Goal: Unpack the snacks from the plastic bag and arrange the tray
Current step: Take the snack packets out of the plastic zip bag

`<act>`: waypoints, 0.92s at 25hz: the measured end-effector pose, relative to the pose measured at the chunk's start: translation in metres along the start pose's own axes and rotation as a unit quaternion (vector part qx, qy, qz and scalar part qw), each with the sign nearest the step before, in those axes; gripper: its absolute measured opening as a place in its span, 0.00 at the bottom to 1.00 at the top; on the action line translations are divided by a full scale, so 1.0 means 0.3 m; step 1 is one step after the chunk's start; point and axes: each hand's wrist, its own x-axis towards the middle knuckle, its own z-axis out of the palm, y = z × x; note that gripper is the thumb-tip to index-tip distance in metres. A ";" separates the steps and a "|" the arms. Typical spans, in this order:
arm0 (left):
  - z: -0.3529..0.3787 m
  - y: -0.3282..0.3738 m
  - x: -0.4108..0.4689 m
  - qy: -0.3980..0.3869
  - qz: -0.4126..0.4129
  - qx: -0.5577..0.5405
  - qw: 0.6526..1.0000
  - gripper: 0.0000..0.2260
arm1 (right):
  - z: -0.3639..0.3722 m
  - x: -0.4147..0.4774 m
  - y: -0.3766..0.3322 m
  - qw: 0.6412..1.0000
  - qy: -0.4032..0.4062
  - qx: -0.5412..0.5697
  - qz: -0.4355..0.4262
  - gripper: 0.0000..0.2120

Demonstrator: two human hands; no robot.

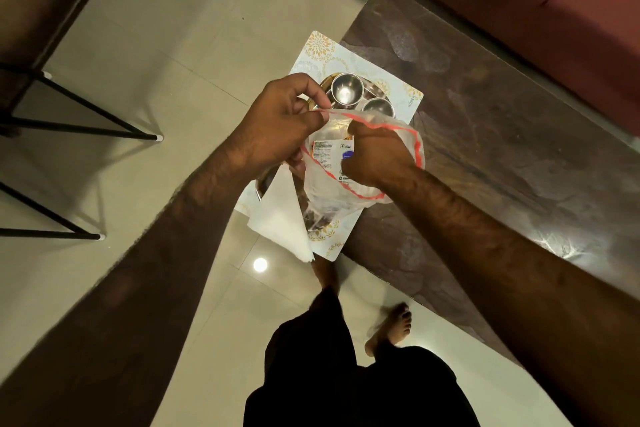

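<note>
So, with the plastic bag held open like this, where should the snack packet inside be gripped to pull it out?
Grip the snack packet by its upper edge, coming down through the red-rimmed mouth of the plastic bag. The left hand pinches that rim open, and the right hand is already inside, so the mouth looks like the only clear way in. The packet's lower part is hidden.

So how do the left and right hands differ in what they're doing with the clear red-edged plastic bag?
The left hand pinches the rim of the clear red-edged plastic bag from outside, at its upper-left edge; the right hand reaches down inside the opening. The left hand is fully visible; the right hand's fingers are hidden within the bag, near a printed snack packet. Both hold the bag above the patterned placemat with its steel bowls.
</note>
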 end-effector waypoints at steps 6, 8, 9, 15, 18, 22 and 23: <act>0.014 -0.020 -0.005 0.003 0.002 0.009 1.000 0.05 | 0.050 0.041 0.032 0.998 -0.045 -0.005 0.052 0.27; 0.023 -0.031 -0.006 -0.002 -0.004 0.016 1.000 0.05 | 0.074 0.053 0.031 0.996 -0.040 -0.002 0.074 0.28; 0.029 -0.035 -0.006 -0.006 -0.006 0.016 1.000 0.05 | 0.083 0.063 0.028 0.995 -0.035 0.012 0.090 0.28; 0.065 -0.033 -0.003 0.000 -0.017 0.002 1.000 0.04 | 0.112 0.114 0.027 0.966 -0.097 0.183 0.155 0.25; 0.070 -0.028 0.005 0.014 -0.011 0.008 1.000 0.04 | 0.098 0.088 0.021 0.982 -0.066 0.152 0.095 0.21; 0.057 -0.003 0.018 0.066 -0.009 -0.009 0.998 0.03 | 0.012 -0.014 0.019 0.994 0.021 0.107 0.000 0.19; 0.052 0.004 0.023 0.081 -0.012 -0.015 0.997 0.03 | -0.011 -0.046 0.025 0.995 0.058 0.078 -0.022 0.18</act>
